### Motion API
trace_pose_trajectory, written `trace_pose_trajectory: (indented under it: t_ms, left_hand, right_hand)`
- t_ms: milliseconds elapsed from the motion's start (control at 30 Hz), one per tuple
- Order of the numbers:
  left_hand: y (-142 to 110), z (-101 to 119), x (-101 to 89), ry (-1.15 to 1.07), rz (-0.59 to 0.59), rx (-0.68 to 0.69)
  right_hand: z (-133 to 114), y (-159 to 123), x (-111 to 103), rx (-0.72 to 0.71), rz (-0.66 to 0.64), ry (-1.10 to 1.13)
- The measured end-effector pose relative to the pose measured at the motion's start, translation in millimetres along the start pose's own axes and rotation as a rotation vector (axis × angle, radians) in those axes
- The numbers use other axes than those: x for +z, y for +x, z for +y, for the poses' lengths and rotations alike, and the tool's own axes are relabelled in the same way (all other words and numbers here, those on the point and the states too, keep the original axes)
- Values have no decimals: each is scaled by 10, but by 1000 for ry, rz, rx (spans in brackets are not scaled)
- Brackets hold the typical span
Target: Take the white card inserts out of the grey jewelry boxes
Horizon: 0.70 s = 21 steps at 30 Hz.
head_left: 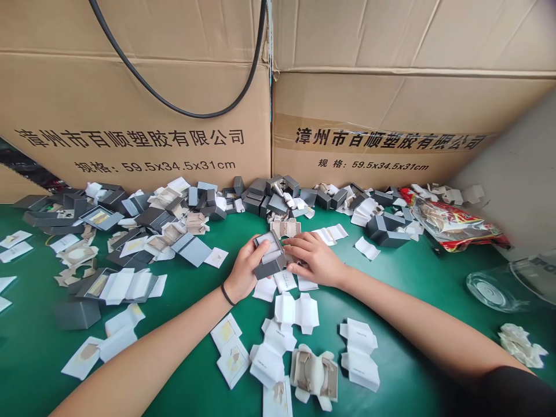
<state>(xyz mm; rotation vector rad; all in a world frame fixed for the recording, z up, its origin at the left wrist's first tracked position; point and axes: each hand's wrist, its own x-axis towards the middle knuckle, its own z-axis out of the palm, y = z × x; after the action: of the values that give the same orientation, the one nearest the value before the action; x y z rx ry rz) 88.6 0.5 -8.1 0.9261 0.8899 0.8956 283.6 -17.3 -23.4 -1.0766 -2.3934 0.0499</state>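
My left hand point(244, 271) grips a small open grey box point(270, 258) with a white lining, thumb and fingers wrapped round its left side; a black band circles that wrist. My right hand point(313, 259) rests on the box's right side, its fingers curled against it and pressing at the lining. Both hands hover just above the green table point(408, 272) near its middle. White folded card inserts point(296, 310) lie right below the hands.
Several grey boxes point(260, 197) and white and beige inserts are heaped along the back, against two big cardboard cartons point(139, 116). More inserts point(358, 353) lie near me. A red snack bag point(452, 223) and a clear glass jar point(512, 284) lie at right. A black cable hangs overhead.
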Motion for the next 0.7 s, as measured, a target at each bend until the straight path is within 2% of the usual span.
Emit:
trace_pose_trajectory:
  t_ms: [100,233,367,600,700]
  left_hand:
    - [0,1,-4,-17,9,-8]
    - [-4,16,1,-20,14,-21]
    - [-9,33,2,-16,11,-34]
    - [-5,77,-11,-5,-61,-86]
    - [-1,94,-18,11,-106,-116]
  right_hand:
    - [-2,-10,38,-57,-35,-15]
    - [23,-13,96,-20,-7,26]
    - [48,-5,30,-1,29,81]
    - [77,-24,-102,-119,-102,-51]
    - [99,-27,-68,-81,-49,-4]
